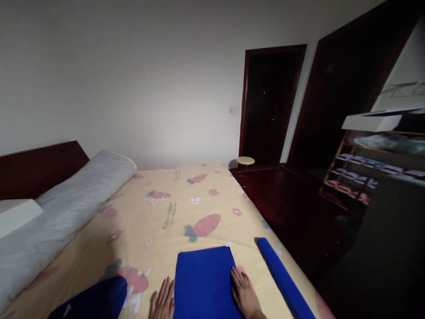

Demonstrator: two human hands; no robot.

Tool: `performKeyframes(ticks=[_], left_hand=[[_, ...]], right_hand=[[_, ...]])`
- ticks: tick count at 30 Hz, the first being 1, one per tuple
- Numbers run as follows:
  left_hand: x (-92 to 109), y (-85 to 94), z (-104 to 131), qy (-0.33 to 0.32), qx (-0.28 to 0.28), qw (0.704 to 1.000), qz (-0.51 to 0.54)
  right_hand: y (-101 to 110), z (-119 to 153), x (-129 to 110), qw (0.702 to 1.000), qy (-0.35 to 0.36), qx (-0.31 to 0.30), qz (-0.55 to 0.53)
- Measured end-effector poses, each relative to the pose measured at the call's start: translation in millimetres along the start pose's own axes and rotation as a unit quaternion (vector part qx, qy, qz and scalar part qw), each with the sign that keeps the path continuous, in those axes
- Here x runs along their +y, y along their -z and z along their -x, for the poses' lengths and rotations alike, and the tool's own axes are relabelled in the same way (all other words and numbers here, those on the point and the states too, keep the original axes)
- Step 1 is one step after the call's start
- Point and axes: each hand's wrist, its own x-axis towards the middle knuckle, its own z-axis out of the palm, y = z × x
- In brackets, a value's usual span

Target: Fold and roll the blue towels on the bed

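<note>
From far away, I see the folded blue cloth (pixel 203 283) flat on the bed (pixel 239 230) at the bottom middle of the frame. The left hand (pixel 163 299) lies flat by its left edge and the right hand (pixel 244 290) touches its right edge, both loose and holding nothing. I think this step is making it neat, so next calls for soft, even pats.
</note>
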Motion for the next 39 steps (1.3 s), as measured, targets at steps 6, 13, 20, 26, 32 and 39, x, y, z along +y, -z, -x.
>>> performKeyframes(ticks=[6,13,20,26,32,39], left_hand=[[53.8,4.2,-18.1,-0.106,0.012,0.994,0.02],[105.0,-12.6,-48.4,-0.144,-0.03,0.987,0.07],[83.3,-6.0,-68.8,0.039,-0.059,0.996,0.048],[86.5,-4.8,-68.4,0.121,-0.051,0.991,0.015],[83.5,3.7,-70.4,0.118,-0.048,0.992,-0.002],[117.4,8.7,-95.0,-0.015,-0.129,0.99,0.056]], right_hand=[[-21.6,-4.2,-71.9,0.983,0.144,-0.079,-0.08],[-8.7,-35.7,-101.4,0.96,0.192,-0.156,-0.132],[21.5,-68.5,-36.8,0.987,0.06,-0.133,-0.061],[6.1,-67.6,-9.4,0.995,-0.08,-0.056,0.012],[5.7,-71.0,-15.1,0.993,-0.092,-0.059,0.036],[-24.9,-77.7,-74.2,0.992,0.091,-0.084,-0.034]])
